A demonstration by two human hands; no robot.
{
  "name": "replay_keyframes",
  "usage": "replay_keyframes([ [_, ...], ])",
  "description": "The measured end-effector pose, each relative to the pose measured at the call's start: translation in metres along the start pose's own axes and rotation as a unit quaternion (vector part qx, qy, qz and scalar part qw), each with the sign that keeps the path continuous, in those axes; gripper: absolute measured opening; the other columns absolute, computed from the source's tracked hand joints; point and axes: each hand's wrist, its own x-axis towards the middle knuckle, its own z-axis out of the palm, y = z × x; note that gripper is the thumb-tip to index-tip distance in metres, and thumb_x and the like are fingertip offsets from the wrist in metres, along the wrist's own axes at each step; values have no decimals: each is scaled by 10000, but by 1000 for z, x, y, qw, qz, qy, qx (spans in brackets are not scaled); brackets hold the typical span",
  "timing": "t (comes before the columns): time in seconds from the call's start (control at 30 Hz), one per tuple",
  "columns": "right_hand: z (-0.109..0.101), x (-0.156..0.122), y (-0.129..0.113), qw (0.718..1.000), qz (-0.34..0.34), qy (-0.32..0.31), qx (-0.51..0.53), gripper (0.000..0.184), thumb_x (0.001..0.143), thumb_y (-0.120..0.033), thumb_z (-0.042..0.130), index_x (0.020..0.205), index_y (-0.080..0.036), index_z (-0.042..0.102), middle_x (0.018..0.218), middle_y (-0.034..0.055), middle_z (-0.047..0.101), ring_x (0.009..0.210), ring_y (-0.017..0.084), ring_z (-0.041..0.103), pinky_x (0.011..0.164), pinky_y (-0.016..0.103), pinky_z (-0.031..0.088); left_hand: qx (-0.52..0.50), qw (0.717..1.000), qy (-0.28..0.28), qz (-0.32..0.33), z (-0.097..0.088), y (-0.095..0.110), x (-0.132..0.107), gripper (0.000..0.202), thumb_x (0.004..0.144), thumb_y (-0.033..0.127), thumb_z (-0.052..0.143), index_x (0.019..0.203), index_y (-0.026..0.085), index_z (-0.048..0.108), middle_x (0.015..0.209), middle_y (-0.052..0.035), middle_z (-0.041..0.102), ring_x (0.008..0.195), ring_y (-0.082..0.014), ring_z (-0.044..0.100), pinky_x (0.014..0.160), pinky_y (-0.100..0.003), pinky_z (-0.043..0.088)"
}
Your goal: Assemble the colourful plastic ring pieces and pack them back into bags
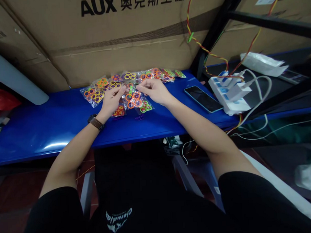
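Observation:
Several clear plastic bags of bright rings [110, 86] in orange, yellow, purple and green lie spread along the back of a blue shelf [55, 124]. My left hand [112, 99], with a brown watch at the wrist, and my right hand [154, 90] are both pinched on the top edge of one such bag [134, 98] in the middle of the pile. The bag hangs between my fingertips, just above other bags.
A phone with a light blue case [203, 99] lies right of the bags. Beyond it sits a white power strip [230, 92] with plugs and cables. Large cardboard boxes [121, 39] stand behind the shelf. A black metal rack [270, 22] rises at right.

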Motion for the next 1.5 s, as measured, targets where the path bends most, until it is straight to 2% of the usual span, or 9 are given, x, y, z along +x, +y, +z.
replay_keyframes([
  [0.17, -2, 2, 4, 1000, -20, -10, 13, 197, 968, -433, 817, 1054, -262, 768, 789, -24, 698, 690, 154, 507, 712, 349, 466, -4, 997, -76, -22, -9, -8, 6, 513, 988, 725, 799, 991, 220, 892, 1011, -93, 891, 836, -164, 807, 659, -253, 654],
  [0.3, -1, 2, 2, 999, -32, -12, 2, 129, 957, -384, 778, 1020, -272, 765, 885, -3, 754, 739, 166, 563, 749, 360, 508, -29, 995, -95, -32, -12, -4, 6, 425, 1021, 617, 807, 1255, 268, 869, 1133, -73, 898, 837, -159, 832, 671, -248, 670],
  [0.37, -1, 0, -2, 999, -44, -5, 1, 110, 959, -368, 743, 1002, -267, 752, 956, 17, 780, 794, 173, 613, 822, 376, 549, -35, 995, -86, -40, -11, 0, 6, 405, 1024, 580, 817, 1307, 291, 829, 1079, -58, 887, 789, -160, 828, 666, -258, 678],
  [0.6, -1, -4, -14, 1000, -5, 1, -14, 103, 991, -391, 654, 999, -290, 673, 944, 25, 732, 884, 206, 681, 912, 408, 598, -51, 997, -41, -35, -6, 10, 5, 171, 980, 382, 812, 947, 262, 694, 822, -5, 750, 681, -128, 696, 614, -225, 637],
  [0.87, -1, -10, -18, 996, -80, 7, -30, 109, 943, -333, 616, 919, -285, 710, 897, 39, 759, 857, 233, 700, 892, 445, 576, -64, 997, -22, -43, 1, 14, 1, 116, 951, 308, 715, 917, 259, 615, 860, -19, 751, 652, -122, 638, 588, -235, 599],
  [1.03, -3, -14, -25, 993, -79, -8, -82, 245, 973, -424, 611, 871, -273, 775, 937, 56, 788, 905, 245, 714, 935, 451, 573, -57, 998, -3, -42, 4, 21, -7, 185, 1022, 418, 666, 946, 260, 605, 990, -54, 829, 710, -132, 712, 586, -232, 565],
  [1.2, 2, -15, -26, 993, -55, -4, -105, 447, 955, -723, 772, 880, -283, 753, 903, 36, 747, 829, 220, 633, 876, 424, 561, -7, 998, 64, 24, 15, 22, -15, 487, 901, 590, 909, 903, 258, 552, 979, -41, 803, 969, -185, 802, 848, -308, 657],
  [1.33, 7, -14, -23, 996, -44, -19, -71, 446, 949, -712, 832, 1009, -283, 725, 1014, 44, 751, 934, 228, 675, 911, 417, 583, -3, 995, 89, 38, 18, 16, -14, 553, 880, 616, 943, 928, 270, 515, 1001, -42, 793, 1047, -219, 823, 916, -366, 672],
  [1.5, 8, -8, -20, 999, -8, -7, -38, 502, 911, -726, 885, 1086, -305, 676, 1059, 41, 753, 1030, 258, 716, 995, 445, 617, 24, 996, 83, 36, 15, 9, -8, 539, 907, 667, 930, 1084, 264, 618, 1004, -64, 776, 1160, -305, 852, 944, -433, 679],
])
